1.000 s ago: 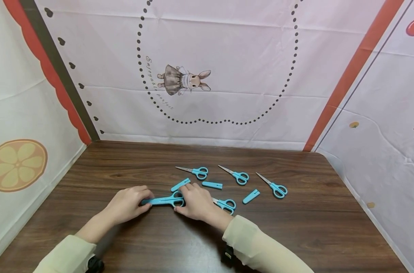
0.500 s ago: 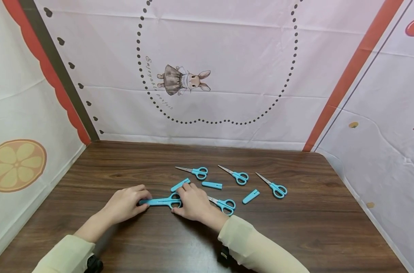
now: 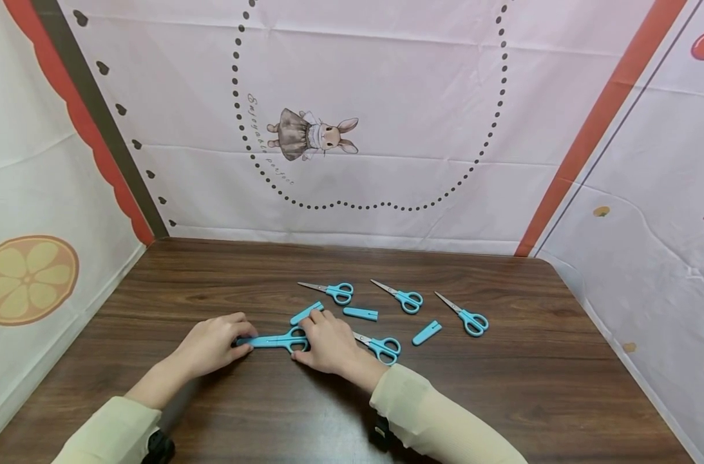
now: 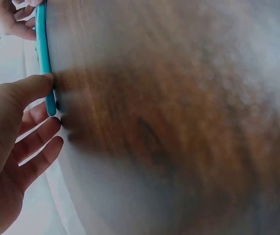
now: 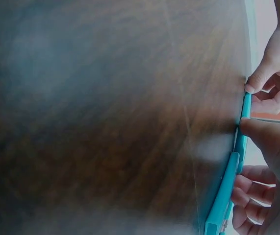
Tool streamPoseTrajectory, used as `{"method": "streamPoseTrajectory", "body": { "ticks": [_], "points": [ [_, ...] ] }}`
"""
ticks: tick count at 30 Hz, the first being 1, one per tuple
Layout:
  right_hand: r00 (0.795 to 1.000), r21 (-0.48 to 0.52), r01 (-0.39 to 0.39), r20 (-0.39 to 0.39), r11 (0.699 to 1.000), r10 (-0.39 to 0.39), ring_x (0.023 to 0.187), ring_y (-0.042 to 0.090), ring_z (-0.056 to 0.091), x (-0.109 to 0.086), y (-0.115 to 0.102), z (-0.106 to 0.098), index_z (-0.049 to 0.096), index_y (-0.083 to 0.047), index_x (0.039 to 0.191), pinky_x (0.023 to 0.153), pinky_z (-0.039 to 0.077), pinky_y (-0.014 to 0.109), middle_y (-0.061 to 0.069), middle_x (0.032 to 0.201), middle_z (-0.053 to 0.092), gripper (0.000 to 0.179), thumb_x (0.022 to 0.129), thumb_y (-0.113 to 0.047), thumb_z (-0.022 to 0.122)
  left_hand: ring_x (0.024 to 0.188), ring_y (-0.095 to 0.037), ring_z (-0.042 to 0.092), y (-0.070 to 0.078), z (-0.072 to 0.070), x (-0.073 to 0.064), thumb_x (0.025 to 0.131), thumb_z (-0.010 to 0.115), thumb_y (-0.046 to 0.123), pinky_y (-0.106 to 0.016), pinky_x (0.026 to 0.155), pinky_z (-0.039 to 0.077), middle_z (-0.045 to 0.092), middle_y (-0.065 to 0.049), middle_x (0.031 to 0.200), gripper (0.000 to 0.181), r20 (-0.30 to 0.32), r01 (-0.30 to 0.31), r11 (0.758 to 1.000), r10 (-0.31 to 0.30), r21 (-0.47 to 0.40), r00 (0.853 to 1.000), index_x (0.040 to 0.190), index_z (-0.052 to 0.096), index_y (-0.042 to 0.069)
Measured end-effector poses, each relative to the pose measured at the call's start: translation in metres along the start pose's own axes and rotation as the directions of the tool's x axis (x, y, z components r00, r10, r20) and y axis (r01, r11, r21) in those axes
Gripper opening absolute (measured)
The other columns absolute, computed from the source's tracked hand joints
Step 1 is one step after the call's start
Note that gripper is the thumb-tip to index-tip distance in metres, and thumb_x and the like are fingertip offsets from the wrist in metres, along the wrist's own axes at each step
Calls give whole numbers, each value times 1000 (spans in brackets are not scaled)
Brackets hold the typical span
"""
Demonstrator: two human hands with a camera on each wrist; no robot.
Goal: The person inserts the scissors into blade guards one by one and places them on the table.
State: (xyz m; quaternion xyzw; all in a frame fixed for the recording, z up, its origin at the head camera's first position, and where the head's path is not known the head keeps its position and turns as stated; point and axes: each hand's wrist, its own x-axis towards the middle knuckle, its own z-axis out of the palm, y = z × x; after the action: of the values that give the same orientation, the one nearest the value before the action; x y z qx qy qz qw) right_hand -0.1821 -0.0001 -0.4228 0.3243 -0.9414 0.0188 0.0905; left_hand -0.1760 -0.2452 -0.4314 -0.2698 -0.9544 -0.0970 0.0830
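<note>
A pair of light blue scissors (image 3: 276, 341), its blades inside a blue cover (image 4: 42, 54), lies flat between both hands on the wooden table. My left hand (image 3: 215, 346) pinches the covered tip between thumb and fingers. In the left wrist view its other fingers are spread loosely beside the tip. My right hand (image 3: 331, 343) holds the handle loops by their edges, hiding part of them. Another uncovered pair of scissors (image 3: 384, 350) lies just right of the right hand, its blade tip hidden behind that hand. A loose blue cover (image 3: 306, 314) lies just beyond the right fingers.
Three more uncovered scissors lie farther back: the left pair (image 3: 340, 294), the middle pair (image 3: 410, 302) and the right pair (image 3: 473, 324). Two loose blue covers, one in the middle (image 3: 361, 314) and one at right (image 3: 427, 333), lie among them. A printed cloth (image 3: 386, 90) hangs behind the table.
Both hands and the scissors between them have shifted slightly left. More blade of the scissors beside my right hand shows. The last half second brings hardly any movement.
</note>
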Motion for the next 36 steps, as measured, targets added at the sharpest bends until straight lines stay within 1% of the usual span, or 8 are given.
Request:
{"method": "streamPoseTrajectory", "body": {
  "ticks": [11, 14, 17, 21, 24, 28, 32, 36],
  "points": [
    [1000, 28, 13, -10, 1000, -13, 79, 13, 53, 0, 4, 1, 61, -16, 114, 53, 43, 22, -2, 99, 57, 53, 80, -57, 60, 63, 0, 46, 1, -2, 0, 75, 75, 26, -21, 52, 39, 53, 11, 82, 16, 25, 10, 1000, -10, -16, 1000, 88, 67, 22],
    [1000, 59, 2, -6, 998, -2, 83, 14, 55, 0, 4, 0, 61, -17, 115, 56, 45, 23, -2, 101, 59, 52, 80, -56, 60, 63, 0, 44, 2, -3, 1, 75, 76, 27, -21, 53, 38, 53, 11, 82, 18, 36, 12, 1000, -12, -19, 999, 89, 67, 22],
    [1000, 93, -14, 7, 996, 13, 86, 14, 57, -1, 6, -1, 61, -17, 117, 60, 47, 25, -2, 103, 60, 49, 83, -53, 58, 62, 0, 43, 2, -5, 2, 74, 76, 28, -21, 53, 37, 52, 11, 81, 19, 48, 14, 1000, -13, -28, 999, 90, 67, 22],
    [1000, 144, -16, 12, 989, 15, 91, 15, 59, -1, 9, -5, 61, -16, 117, 69, 49, 27, -1, 105, 63, 42, 89, -46, 55, 63, -1, 47, 3, -8, 5, 75, 76, 27, -22, 54, 39, 54, 10, 83, 18, 54, 14, 999, -11, -52, 999, 90, 67, 21],
    [1000, 196, -13, 21, 980, 9, 91, 15, 60, -1, 12, -8, 62, -14, 116, 70, 50, 27, -1, 102, 65, 38, 90, -42, 55, 66, -3, 53, 4, -11, 7, 76, 74, 25, -23, 54, 42, 55, 10, 85, 17, 54, 12, 998, -9, -60, 999, 90, 66, 22],
    [1000, 259, -16, 19, 966, 11, 86, 12, 60, -1, 16, -10, 63, -15, 114, 63, 48, 23, -3, 97, 65, 34, 91, -39, 55, 69, -5, 57, 5, -15, 11, 78, 73, 25, -25, 57, 44, 57, 10, 86, 15, 36, 10, 999, -8, -52, 999, 91, 67, 23],
    [999, 308, 0, -37, 951, 12, 80, 8, 59, -2, 19, -8, 65, -17, 108, 59, 45, 18, -5, 93, 65, 27, 89, -35, 59, 70, -5, 58, 7, -16, 14, 78, 73, 24, -25, 58, 46, 58, 11, 86, 12, -17, -19, 999, 18, -42, 1000, 89, 67, 22],
    [996, 329, -1, -88, 944, 31, 80, 6, 60, -3, 24, -7, 66, -19, 103, 58, 45, 17, -6, 93, 65, 21, 87, -32, 62, 68, -5, 58, 12, -16, 17, 78, 73, 24, -24, 56, 45, 58, 10, 85, 12, -69, -54, 998, 52, -31, 996, 87, 67, 21]
  ]
}}
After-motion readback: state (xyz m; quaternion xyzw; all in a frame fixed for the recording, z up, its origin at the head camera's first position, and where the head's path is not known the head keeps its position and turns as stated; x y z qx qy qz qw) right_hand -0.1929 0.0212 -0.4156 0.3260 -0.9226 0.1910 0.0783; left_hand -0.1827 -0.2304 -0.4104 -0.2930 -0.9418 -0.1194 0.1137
